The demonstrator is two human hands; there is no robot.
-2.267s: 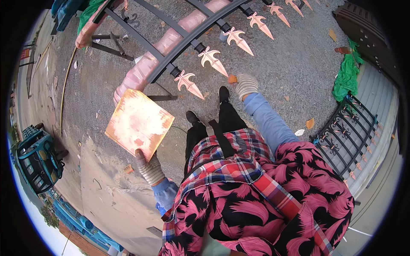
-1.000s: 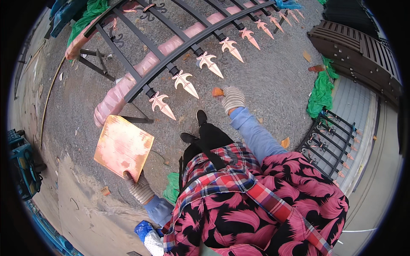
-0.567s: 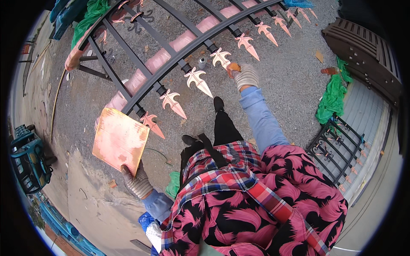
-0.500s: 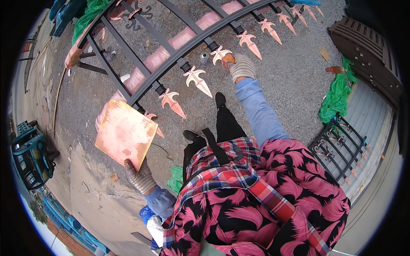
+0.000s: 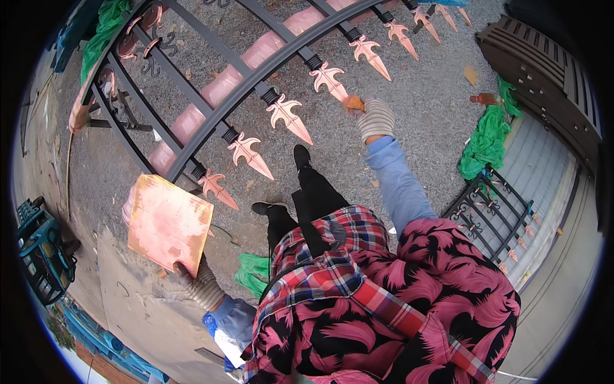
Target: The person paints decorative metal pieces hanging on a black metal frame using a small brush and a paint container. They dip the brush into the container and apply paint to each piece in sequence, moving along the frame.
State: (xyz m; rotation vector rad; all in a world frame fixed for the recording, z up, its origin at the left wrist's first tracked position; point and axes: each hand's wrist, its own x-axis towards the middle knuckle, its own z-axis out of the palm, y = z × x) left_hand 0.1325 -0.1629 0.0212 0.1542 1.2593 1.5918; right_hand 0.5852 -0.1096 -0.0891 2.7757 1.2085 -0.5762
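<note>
My left hand [image 5: 199, 281], in a ribbed, pale striped glove, grips the lower edge of a square board [image 5: 169, 217] smeared with copper-pink paint. My right hand [image 5: 376, 120], gloved alike, is closed on a small orange-brown piece, which looks like a paint-stained sponge [image 5: 353, 103]. That piece meets the tip of a copper-coloured spearhead finial [image 5: 329, 81] on a dark metal fence panel [image 5: 249, 80]. More copper finials line the curved rail on both sides, among them a nearer one [image 5: 289, 120] and one by the board [image 5: 217, 189].
Pink-wrapped padding [image 5: 220, 89] runs under the panel. At right are green plastic sheeting [image 5: 484, 142], a bottle with orange contents [image 5: 486, 98], a smaller fence panel [image 5: 491, 214] and stacked brown panels [image 5: 534, 70]. A teal vehicle [image 5: 45, 246] stands at far left.
My right hand has drawn the orange-brown piece from a finial's side to a finial's tip. The view has shifted, and the board appears lower and further left, still in my left hand.
</note>
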